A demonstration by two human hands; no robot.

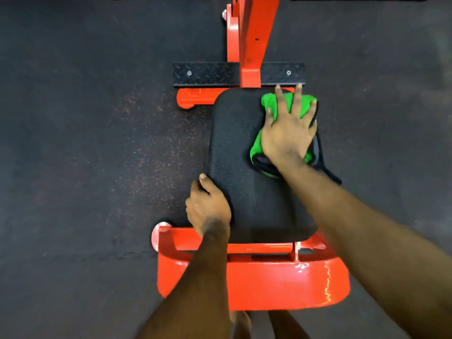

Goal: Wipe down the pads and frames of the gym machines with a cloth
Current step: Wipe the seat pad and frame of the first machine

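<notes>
A black seat pad (247,152) lies in the middle of the view on a red machine frame (254,282). A green cloth (269,104) is spread on the pad's far right part. My right hand (288,128) presses flat on the cloth with the fingers spread and straight. My left hand (208,206) grips the pad's near left edge, thumb on top and fingers curled under the side.
A red upright post (252,40) rises beyond the pad, crossed by a black tread-plate footbar (205,74). Dark speckled rubber flooring (85,155) surrounds the machine. Black pads run along the top edge of the view. My feet show below the frame.
</notes>
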